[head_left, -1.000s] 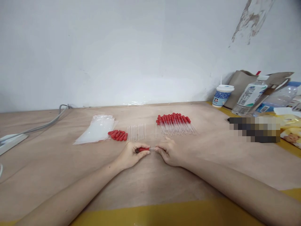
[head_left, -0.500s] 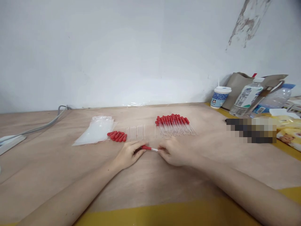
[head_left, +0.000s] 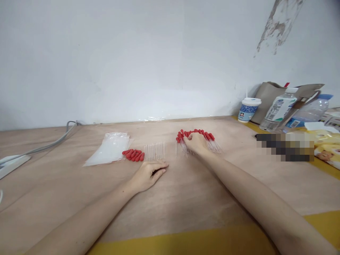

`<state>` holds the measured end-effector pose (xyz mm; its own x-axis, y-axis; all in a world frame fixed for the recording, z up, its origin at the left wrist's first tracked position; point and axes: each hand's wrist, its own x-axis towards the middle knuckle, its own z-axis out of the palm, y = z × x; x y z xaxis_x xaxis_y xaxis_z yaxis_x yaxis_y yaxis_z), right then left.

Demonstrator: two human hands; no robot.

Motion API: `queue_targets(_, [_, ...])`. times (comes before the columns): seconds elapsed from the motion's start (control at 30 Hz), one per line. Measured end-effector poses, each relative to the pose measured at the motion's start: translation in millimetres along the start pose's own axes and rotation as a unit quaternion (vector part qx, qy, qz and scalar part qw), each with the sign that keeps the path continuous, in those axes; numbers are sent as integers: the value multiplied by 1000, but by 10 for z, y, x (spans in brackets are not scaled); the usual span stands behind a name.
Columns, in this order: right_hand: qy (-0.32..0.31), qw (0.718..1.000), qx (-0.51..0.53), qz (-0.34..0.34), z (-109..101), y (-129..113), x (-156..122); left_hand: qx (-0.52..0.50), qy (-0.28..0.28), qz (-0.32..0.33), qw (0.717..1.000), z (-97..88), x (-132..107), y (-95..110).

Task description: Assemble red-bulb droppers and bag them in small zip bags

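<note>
My left hand (head_left: 148,176) rests on the table with thumb and forefinger apart and nothing between them. Just beyond it lie several loose red rubber bulbs (head_left: 133,154) and a row of thin clear tubes (head_left: 154,151). My right hand (head_left: 197,142) reaches over a row of red-bulbed droppers (head_left: 211,137), covering the middle of it. Its thumb and fingers are closed at a dropper (head_left: 182,136) towards the left end; the fingertips partly hide where they meet it. One single clear tube (head_left: 176,150) lies left of that row.
Clear plastic bags (head_left: 108,149) are stacked left of the bulbs. A grey cable (head_left: 57,140) runs along the left. At the right stand a paper cup (head_left: 249,110), a water bottle (head_left: 278,110) and a beige bag (head_left: 265,99). The wall (head_left: 132,71) closes off the back.
My right hand has moved away from my left and up to the dropper row. The dropper that was between both hands has left my left hand, which stays in place.
</note>
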<state>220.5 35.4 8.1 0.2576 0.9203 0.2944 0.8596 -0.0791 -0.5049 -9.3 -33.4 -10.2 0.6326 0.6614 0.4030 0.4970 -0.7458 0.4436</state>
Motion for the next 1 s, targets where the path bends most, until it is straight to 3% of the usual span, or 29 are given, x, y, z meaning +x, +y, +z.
queue_targets(0.17, [-9,999,-48,-10,124,1,-24,5,-1,2,1000,1,5,-14])
queue_targets(0.4, [-31,994,-101,-10,134,-24,-44,9,3,15,1000,20,-1,-50])
queue_targets(0.57, [-22,993,-98,-69,142,-124,-130,7,5,16,1000,19,-3,-42])
queue_targets(0.7, [-61,980,-147,-117,179,-262,-204,6,3,17,1000,13,0,-35])
queue_targets(0.87, [-83,974,-171,-127,187,-363,-274,2,-2,21,1000,11,-7,-23])
queue_targets(1.0, [-85,970,-178,-143,123,-306,-446,17,-1,27,999,12,-18,2])
